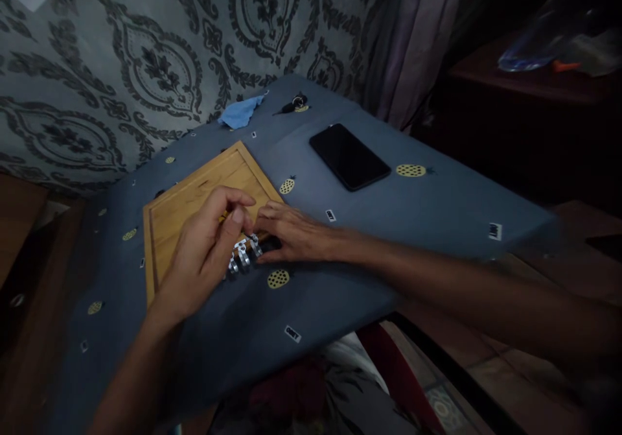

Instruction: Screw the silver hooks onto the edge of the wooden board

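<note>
Several shiny metal clamp-like pieces (243, 253) stand in a row at the near edge of a wooden board (207, 185). My left hand (204, 247) is closed in a pinch above them. Between its thumb and fingers shows a bit of yellow, and a thin dark shaft runs down toward the metal; it looks like a small screwdriver, mostly hidden. From the other side, my right hand (296, 233) has its fingers bent around the rightmost metal piece, with thumb and fingertips against it. Shadow makes the lower part of the row hard to make out.
A blue tablecloth (437, 214) with pineapple prints covers the table. A black phone (350, 156) lies right of the board. Farther back are a light-blue cloth (241, 111) and a small dark object with a ring (294, 103). Patterned wallpaper (155, 65) rises behind.
</note>
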A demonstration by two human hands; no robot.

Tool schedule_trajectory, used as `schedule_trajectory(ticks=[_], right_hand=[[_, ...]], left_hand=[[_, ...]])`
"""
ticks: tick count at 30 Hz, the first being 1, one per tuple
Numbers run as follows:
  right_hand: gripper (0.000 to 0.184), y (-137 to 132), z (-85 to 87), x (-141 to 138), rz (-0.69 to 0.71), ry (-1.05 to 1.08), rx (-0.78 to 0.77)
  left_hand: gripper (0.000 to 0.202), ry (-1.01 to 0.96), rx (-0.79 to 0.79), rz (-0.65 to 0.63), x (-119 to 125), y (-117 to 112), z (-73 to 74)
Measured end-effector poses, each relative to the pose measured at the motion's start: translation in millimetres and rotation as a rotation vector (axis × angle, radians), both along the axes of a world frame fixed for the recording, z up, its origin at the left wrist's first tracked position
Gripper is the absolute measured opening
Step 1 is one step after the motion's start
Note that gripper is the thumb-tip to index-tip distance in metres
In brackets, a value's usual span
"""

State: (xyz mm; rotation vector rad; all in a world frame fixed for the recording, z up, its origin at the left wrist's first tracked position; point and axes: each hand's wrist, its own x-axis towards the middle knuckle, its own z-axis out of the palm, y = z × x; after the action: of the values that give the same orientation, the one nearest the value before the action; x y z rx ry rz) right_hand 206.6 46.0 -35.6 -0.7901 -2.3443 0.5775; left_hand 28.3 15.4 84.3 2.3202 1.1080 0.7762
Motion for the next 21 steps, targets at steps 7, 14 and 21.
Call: schedule_trajectory(ticks=[7,14,21], right_hand=[[0.033,-2,2.4,2,0.005,0.012,-0.029],[0.033,-5,-4.6,4,0.031,0.055,-0.041],[0.029,-11,-2.1,7,0.037,0.05,-0.083]], left_hand=[[0.026,-0.596,-0.1,0.168,29,-6,-36.8],[0.018,-0.779,-0.203,0.12,27,-1,-39.1],[0.021,-0.762,-0.345,0.1,10,1,-40.3]])
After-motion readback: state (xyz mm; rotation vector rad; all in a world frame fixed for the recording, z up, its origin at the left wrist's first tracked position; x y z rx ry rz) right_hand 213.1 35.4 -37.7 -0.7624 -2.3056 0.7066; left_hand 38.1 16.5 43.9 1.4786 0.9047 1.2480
